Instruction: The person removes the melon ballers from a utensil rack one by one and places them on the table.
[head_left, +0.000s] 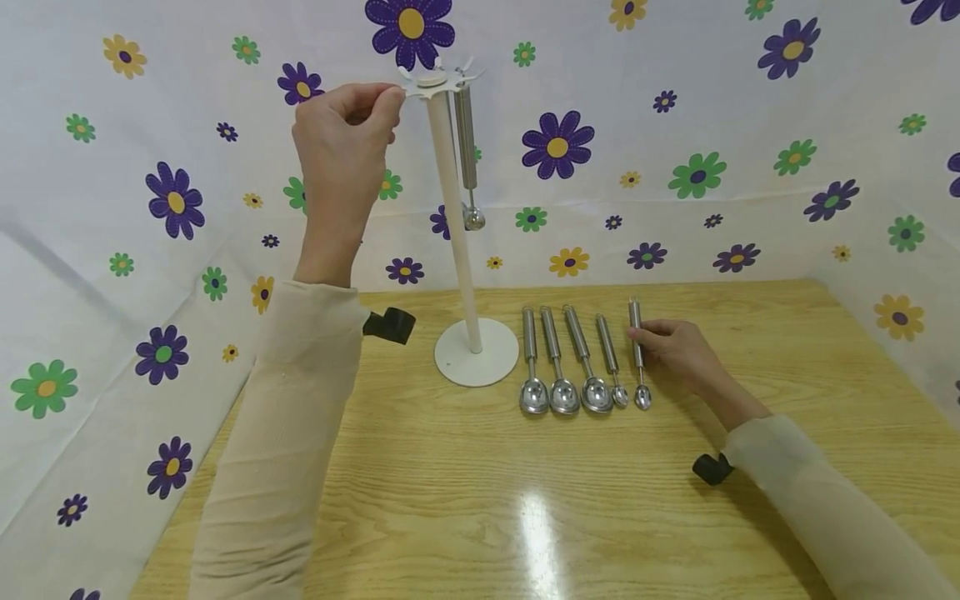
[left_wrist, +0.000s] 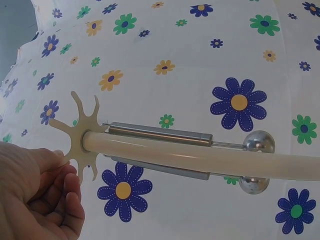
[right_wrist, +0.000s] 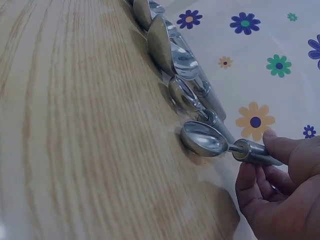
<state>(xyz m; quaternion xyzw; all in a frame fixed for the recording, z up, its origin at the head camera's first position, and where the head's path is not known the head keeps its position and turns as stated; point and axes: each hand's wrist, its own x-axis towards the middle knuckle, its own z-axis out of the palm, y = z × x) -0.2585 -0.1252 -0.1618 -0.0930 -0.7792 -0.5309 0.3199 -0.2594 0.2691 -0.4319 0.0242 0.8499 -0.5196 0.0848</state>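
My left hand pinches one prong of the hooked top of a cream utensil stand. Two steel scoops with round bowls hang from that top; in the left wrist view, one scoop lies above the pole and the other scoop below it. Between thumb and fingers, my right hand holds the handle of a small steel scoop, the rightmost in a row on the table. Its oval bowl faces up. Beside it lies another small scoop.
Three larger steel scoops, among them the leftmost scoop, lie between the small ones and the stand's round white base. The wooden table ends at a flower-printed cloth behind and at the sides.
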